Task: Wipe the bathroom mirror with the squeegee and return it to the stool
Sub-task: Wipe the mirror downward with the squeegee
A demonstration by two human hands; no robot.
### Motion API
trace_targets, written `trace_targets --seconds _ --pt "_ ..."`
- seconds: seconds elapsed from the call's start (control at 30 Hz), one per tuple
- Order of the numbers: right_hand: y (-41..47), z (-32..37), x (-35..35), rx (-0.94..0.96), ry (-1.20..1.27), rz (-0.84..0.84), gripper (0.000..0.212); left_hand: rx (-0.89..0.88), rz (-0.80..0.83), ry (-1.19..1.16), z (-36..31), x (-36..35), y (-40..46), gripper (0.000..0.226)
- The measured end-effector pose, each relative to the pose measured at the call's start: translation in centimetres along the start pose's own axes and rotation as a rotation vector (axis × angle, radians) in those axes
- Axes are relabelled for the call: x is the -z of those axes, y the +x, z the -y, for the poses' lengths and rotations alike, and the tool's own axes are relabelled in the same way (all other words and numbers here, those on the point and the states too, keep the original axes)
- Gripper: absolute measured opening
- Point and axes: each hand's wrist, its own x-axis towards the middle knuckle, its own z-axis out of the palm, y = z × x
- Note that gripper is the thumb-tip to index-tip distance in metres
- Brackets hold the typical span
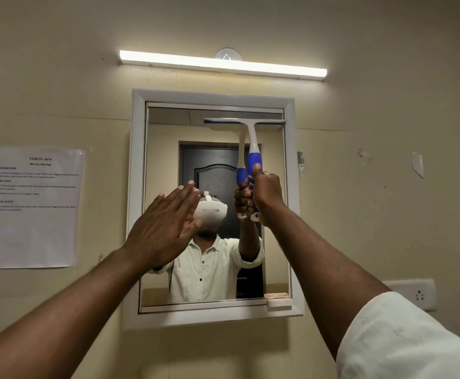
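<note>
A white-framed mirror (141, 187) hangs on the beige wall straight ahead. My right hand (267, 194) grips the blue-and-white handle of the squeegee (253, 144), held upright. Its blade lies level against the glass near the top right of the mirror. My left hand (166, 225) is raised with straight fingers, flat against the left part of the glass, meeting its own reflection. The stool is out of view.
A lit tube light (223, 63) runs above the mirror. A printed paper sheet (33, 207) is stuck to the wall on the left. A white wall socket (415, 294) sits at the lower right. A small white tray (278, 298) sits on the mirror's bottom right corner.
</note>
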Motion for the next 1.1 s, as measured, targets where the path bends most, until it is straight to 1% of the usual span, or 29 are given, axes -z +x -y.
trace_targets --seconds 0.23,0.33,0.4,0.47,0.6,0.8,0.93,1.03,1.1 --pt "-1.5 -1.3 0.4 -0.04 0.003 -0.021 0.032 -0.001 0.016 -0.013 -0.4 -0.2 -1.1 0.061" --pt "-2.0 -2.0 0.5 -0.12 0.047 0.025 0.036 0.007 0.035 -0.026 -0.6 -0.1 -1.7 0.061" --pt "-2.3 -2.3 0.6 -0.145 -0.012 0.042 0.038 0.011 0.047 -0.029 -0.7 -0.1 -2.1 0.061" --pt "-2.8 -2.6 0.6 -0.138 -0.103 0.023 0.042 0.017 0.063 -0.03 -0.9 -0.1 -2.5 0.062" --pt "-4.3 -3.6 1.1 -0.154 0.016 0.02 0.038 0.029 0.084 -0.022 -1.1 -0.3 -3.5 0.063" --pt "-6.4 -4.6 1.7 -0.129 -0.05 -0.043 0.033 0.051 0.135 -0.02 -1.5 -0.9 -5.4 0.063" --pt "-7.4 -6.2 2.1 -0.198 -0.007 -0.004 0.032 0.062 0.155 -0.028 -1.9 -1.3 -6.7 0.063" --pt "-8.2 -7.2 2.4 -0.237 -0.065 0.039 0.038 0.071 0.178 -0.034 -2.3 -1.6 -7.6 0.063" --pt "-9.1 -7.9 2.8 -0.233 -0.06 0.027 0.038 0.078 0.191 -0.039 -2.4 -1.8 -8.1 0.063"
